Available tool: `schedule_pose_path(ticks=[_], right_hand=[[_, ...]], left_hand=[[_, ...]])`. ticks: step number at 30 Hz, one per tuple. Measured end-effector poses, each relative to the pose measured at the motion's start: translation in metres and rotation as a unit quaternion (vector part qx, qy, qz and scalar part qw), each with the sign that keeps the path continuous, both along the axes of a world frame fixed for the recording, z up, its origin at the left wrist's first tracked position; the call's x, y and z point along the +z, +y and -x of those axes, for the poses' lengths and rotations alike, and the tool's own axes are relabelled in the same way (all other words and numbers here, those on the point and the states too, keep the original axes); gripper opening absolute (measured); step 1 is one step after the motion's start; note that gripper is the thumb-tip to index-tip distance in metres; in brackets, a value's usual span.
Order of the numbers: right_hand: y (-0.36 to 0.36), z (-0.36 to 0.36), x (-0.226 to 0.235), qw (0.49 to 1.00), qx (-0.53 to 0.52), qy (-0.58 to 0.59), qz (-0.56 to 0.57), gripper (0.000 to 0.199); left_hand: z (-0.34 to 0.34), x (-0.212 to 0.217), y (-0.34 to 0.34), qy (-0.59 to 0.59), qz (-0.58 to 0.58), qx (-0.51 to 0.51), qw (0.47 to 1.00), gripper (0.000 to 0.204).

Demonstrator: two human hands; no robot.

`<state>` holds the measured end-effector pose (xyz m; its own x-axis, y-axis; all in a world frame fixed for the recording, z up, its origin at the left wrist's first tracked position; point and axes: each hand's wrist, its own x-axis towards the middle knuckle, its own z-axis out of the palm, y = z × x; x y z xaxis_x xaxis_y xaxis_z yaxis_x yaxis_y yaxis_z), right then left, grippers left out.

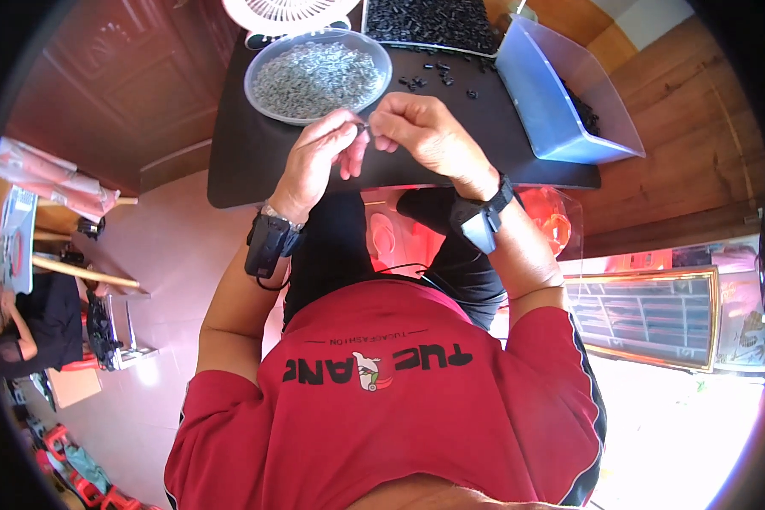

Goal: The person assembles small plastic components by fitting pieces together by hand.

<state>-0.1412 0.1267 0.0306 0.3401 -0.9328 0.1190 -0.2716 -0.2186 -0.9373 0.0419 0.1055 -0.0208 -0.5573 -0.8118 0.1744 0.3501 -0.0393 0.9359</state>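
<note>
My left hand [316, 160] and my right hand [425, 129] meet over the near part of the dark table, just in front of a round clear bowl [253, 100]. A small black part [362, 128] sits between the fingertips of my left hand. My right thumb and forefinger are pinched together right against it; whatever they hold is too small to make out. The bowl is heaped with small clear, silvery pieces [314, 81]. Beyond my right hand, several loose black parts [416, 82] lie scattered on the table [242, 161].
A tray [429, 49] full of small black parts is at the back. To the right stands a translucent blue bin [540, 106] with black parts inside. A white fan [289, 12] is behind the bowl. Another person [51, 319] sits far left.
</note>
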Motion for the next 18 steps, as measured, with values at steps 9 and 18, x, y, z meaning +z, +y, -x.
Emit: schedule_pose_path(ticks=[9, 18], right_hand=[[0.012, -0.003, -0.010, 0.978, -0.078, 0.126, 0.149, 0.024], [0.004, 0.021, -0.025, 0.976, 0.069, -0.095, -0.183, 0.023]], left_hand=[[0.002, -0.010, 0.004, -0.123, 0.136, 0.043, 0.982, 0.025], [0.016, -0.018, 0.016, -0.035, 0.037, -0.011, 0.999, 0.026]])
